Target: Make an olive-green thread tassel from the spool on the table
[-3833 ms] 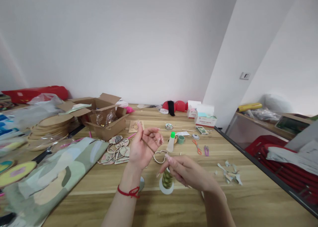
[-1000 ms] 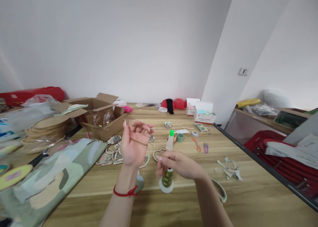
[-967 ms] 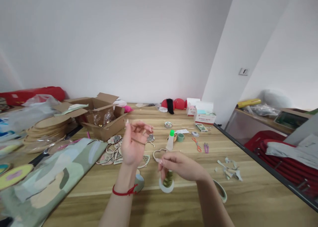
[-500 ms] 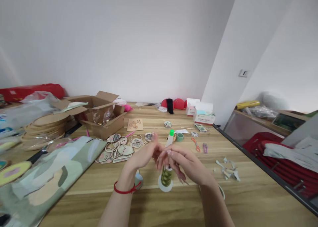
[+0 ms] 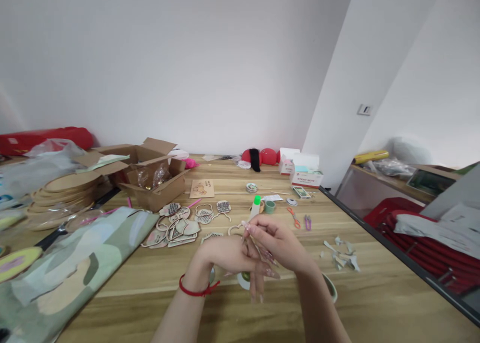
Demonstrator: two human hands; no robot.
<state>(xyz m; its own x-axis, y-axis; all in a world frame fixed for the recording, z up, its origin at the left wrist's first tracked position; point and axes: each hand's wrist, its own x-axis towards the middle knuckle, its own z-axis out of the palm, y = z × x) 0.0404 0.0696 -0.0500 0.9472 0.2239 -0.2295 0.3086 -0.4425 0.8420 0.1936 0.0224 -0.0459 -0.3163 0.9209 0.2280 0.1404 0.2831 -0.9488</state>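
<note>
The two hands meet low over the near middle of the counter point(image 5: 375, 303). The left hand point(image 5: 225, 250), a red string point(image 5: 195, 290) at its wrist, lies palm down with its fingers point(image 5: 258, 283) stretched out straight across the spool point(image 5: 243, 280). That hides all but a bit of the spool's white base and green thread, and I cannot tell whether the fingers press on it. The right hand point(image 5: 279, 243) crosses just above, thumb and forefinger pinched together. Whatever they hold is too fine to make out.

Just behind the hands a wooden heart frame point(image 5: 235, 229) lies flat, partly covered by the right fingertips. A glue bottle point(image 5: 255, 206) with a green cap stands upright beyond it, beside a small green roll point(image 5: 269, 206). Flat wooden cutouts point(image 5: 180, 228) are spread to the left, and patterned fabric point(image 5: 75, 263) drapes over the near left corner. To the right lie orange scissors point(image 5: 291, 217), purple snips point(image 5: 307, 222) and a scatter of paper scraps point(image 5: 339, 253). A tape ring point(image 5: 332, 293) pokes out from under the right forearm.

Farther back on the left sits an open box point(image 5: 150, 180), flaps up, with crinkled clear bags point(image 5: 152, 175) of something gold inside. Next to it is a stack of wooden hoops point(image 5: 63, 193). A sticky-note carton point(image 5: 307, 175) stands near the far right edge
</note>
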